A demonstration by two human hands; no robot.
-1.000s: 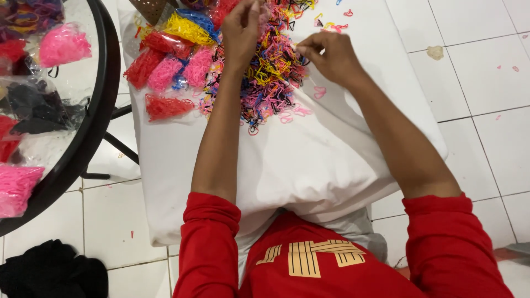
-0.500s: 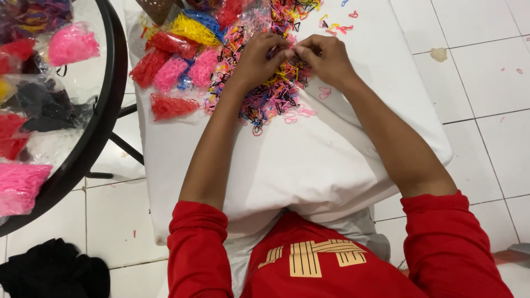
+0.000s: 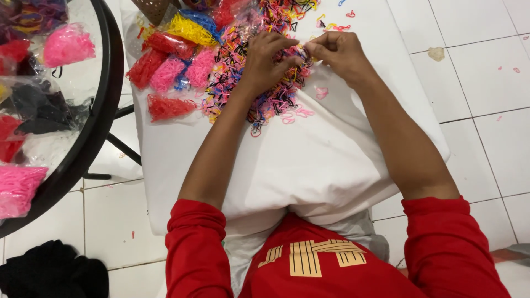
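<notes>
Two hands over one heap. Left hand (image 3: 268, 63) rests palm-down on the heap of small elastic bands (image 3: 259, 83), fingers curled into the loose bands. Right hand (image 3: 337, 52) at the heap's right edge, fingers (image 3: 313, 48) pressed together, pinching what looks like a single band; too small to tell its colour.

Heap: mixed colours, too many to count. Its long axis runs from top right toward bottom left across the white pillow (image 3: 309, 165); a few pink strays at its lower edge.

Sorted packets (image 3: 168, 72) left of heap: about seven clear bags, red, pink, yellow, blue.

Pillow lies on the person's lap. Round glass tabletop (image 3: 105, 110) at left, carrying more bags. White tiled floor (image 3: 486, 83); black cloth (image 3: 49, 273) at lower left.
</notes>
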